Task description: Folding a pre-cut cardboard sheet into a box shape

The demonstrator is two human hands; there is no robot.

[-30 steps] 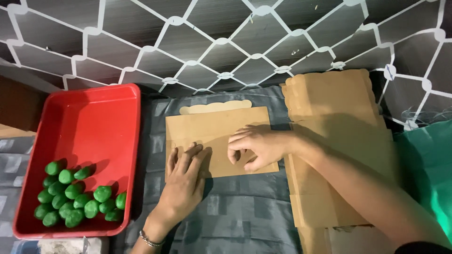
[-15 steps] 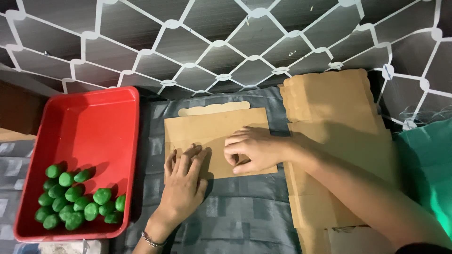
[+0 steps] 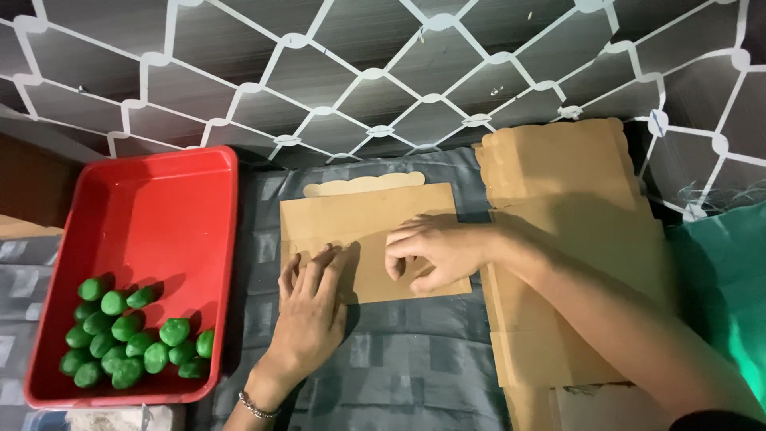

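A flat brown paper bag point(image 3: 359, 219) with a scalloped top edge lies on the grey patterned cloth point(image 3: 415, 367). My left hand point(image 3: 311, 307) rests palm down on the bag's lower left corner, fingers spread. My right hand point(image 3: 435, 251) presses on the bag's lower right part with its fingers curled; I cannot tell whether it pinches the paper. Both hands touch the bag and lie close together.
A red plastic tray point(image 3: 159, 215) at the left holds several green round pieces point(image 3: 128, 335) in its near corner. A stack of brown paper bags point(image 3: 566, 215) lies at the right under my right forearm. Behind is a grey wall with white netting point(image 3: 383, 80). Green cloth point(image 3: 726, 287) sits far right.
My right hand has slid slightly left along the bag, towards my left hand. The left hand and bag stay almost where they were.
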